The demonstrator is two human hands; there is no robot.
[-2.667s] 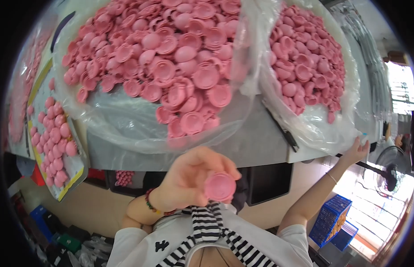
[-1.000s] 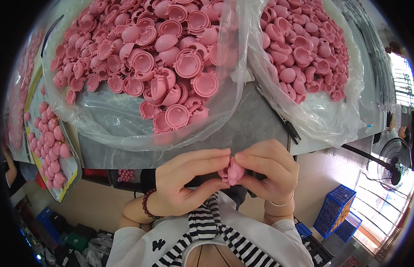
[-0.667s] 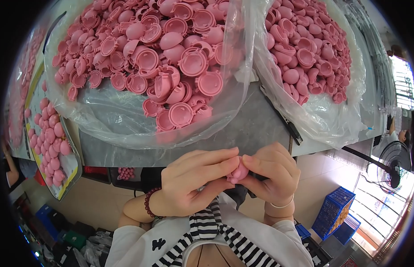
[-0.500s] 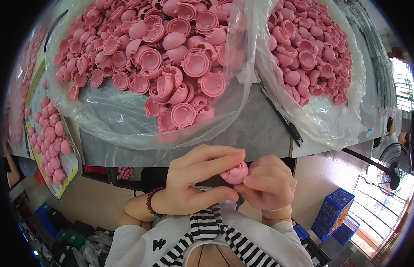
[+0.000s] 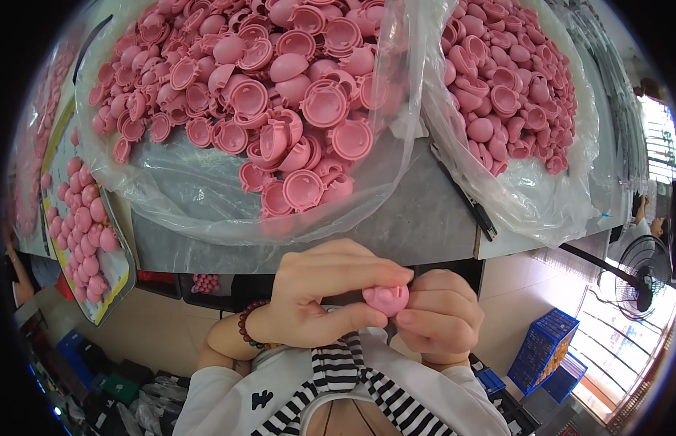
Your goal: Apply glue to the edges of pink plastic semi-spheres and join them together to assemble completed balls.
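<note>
Between both hands, just off the table's front edge, is a small rounded pink plastic piece. My left hand pinches it from the left with thumb and fingertips. From the right, my right hand grips it, fingers curled and thumb against its lower side. The fingers hide part of the piece. Ahead lies a clear plastic bag spread open with a heap of hollow pink half-shells. To its right, another clear bag holds smaller pink cup-shaped pieces.
A black utility knife lies on the grey table between the bags. A tray of pink balls stands at the left. Below right are blue crates and a black fan. Another person's arm shows far left.
The pink piece has turned slightly and sits a little lower. My left fingers have shifted down and right with it. Both hands still grip it.
</note>
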